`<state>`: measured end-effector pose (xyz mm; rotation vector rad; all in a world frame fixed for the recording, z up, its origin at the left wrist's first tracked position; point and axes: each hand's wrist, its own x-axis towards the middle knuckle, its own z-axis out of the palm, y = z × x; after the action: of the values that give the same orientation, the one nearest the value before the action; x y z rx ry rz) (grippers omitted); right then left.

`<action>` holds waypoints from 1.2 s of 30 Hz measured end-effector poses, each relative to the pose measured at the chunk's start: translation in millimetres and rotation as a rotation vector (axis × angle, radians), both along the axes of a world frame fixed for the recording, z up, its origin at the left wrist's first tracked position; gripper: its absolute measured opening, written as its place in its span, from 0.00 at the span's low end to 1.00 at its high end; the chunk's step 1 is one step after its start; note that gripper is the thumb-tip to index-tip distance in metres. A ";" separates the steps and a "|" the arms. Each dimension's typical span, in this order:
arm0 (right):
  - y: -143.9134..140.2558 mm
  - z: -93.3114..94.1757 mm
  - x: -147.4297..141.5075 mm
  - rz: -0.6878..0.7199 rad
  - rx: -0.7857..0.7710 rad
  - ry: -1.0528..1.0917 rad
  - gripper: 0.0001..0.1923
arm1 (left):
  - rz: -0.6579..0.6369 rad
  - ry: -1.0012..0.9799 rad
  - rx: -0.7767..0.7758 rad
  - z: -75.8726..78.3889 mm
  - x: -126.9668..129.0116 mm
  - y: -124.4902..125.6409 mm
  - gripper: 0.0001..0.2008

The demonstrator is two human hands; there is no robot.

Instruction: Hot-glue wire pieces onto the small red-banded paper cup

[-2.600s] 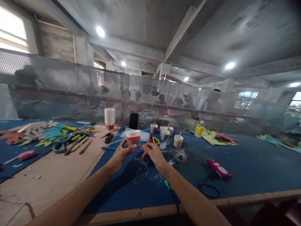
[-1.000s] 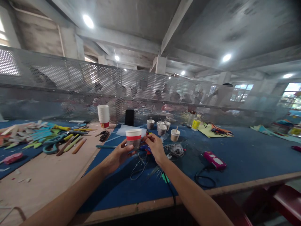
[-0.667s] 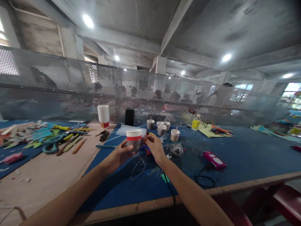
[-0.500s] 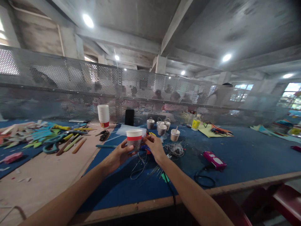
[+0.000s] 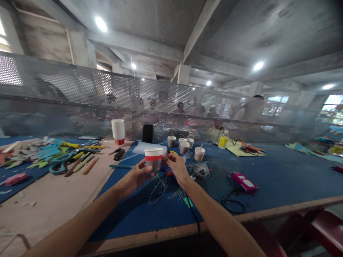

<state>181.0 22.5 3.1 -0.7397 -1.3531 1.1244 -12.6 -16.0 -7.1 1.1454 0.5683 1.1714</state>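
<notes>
My left hand (image 5: 139, 175) is closed round the left side of a white paper cup (image 5: 153, 153) with a red band. The cup's lower half looks grey, as if wrapped in cord. At the cup's right side, my right hand (image 5: 175, 164) has its fingers pinched together; what they hold is too small to make out. Below the cup, a loop of grey cord (image 5: 158, 198) lies on the blue table. A tangle of grey cord (image 5: 202, 170) and several thin metal rods (image 5: 178, 192) are right of and below my right hand.
Behind my hands stand several small grey cups with handles (image 5: 184, 146) and a cup with a stick (image 5: 199, 154). A stack of paper cups (image 5: 118, 131), scissors (image 5: 60, 162) and wooden-handled tools (image 5: 89, 166) are left. A magenta device (image 5: 244, 182) with a black cable lies right.
Almost nothing has moved. Both hands and the cup keep the same place, with only a very slight shift of the view.
</notes>
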 end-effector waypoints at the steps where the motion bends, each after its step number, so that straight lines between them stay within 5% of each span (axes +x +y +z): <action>1: -0.2 0.2 0.1 -0.006 -0.001 -0.003 0.17 | -0.005 -0.002 0.001 -0.5 -0.3 0.3 0.22; 17: 0.5 -2.0 -0.1 0.013 -0.067 0.037 0.17 | 0.053 0.069 -0.027 5.8 2.0 -2.5 0.21; 28: 3.8 -5.1 1.5 -0.077 -0.024 -0.019 0.11 | 0.299 0.081 -0.037 3.8 3.4 2.5 0.19; 36: 1.4 -6.9 1.4 -0.092 0.052 -0.110 0.11 | 0.256 0.092 0.030 2.9 4.5 4.4 0.18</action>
<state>182.4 23.8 -3.9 -0.8273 -1.4207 0.9850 -8.2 -11.6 -4.1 1.1809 0.7879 1.3535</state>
